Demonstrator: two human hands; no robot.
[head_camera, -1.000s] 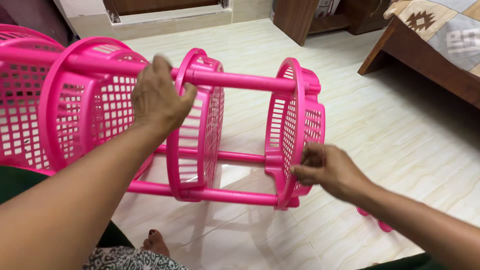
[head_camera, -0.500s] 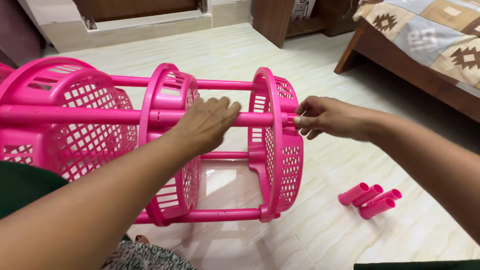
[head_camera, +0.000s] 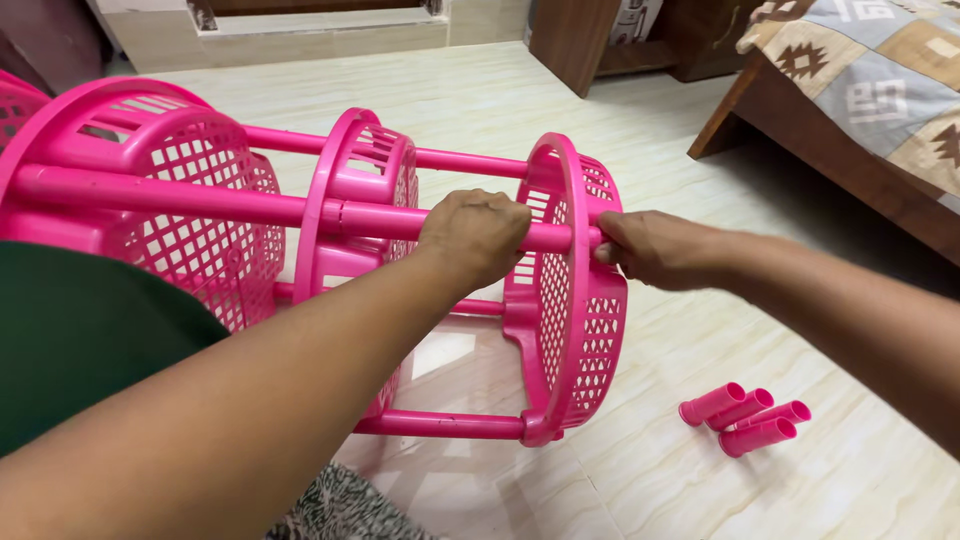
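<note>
A pink plastic rack (head_camera: 560, 300) of round lattice baskets joined by pink tubes lies on its side on the floor in front of me. My left hand (head_camera: 478, 235) is wrapped around the upper tube (head_camera: 200, 198), just left of the end basket. My right hand (head_camera: 650, 250) pinches the tip of that same tube where it pokes out past the end basket's rim. Several short loose pink tube pieces (head_camera: 745, 418) lie on the tiles at the lower right, apart from both hands.
A wooden bed (head_camera: 830, 170) with a patterned quilt stands at the right. A dark wooden cabinet (head_camera: 580, 40) is at the back. Pale marble-look tiles (head_camera: 700, 480) cover the floor. A patterned cloth (head_camera: 330, 510) lies near my knees.
The rack has turned and shifted. My left hand slid right along the upper tube and closed on it. My right hand rose from the lower rim to the tube's end.
</note>
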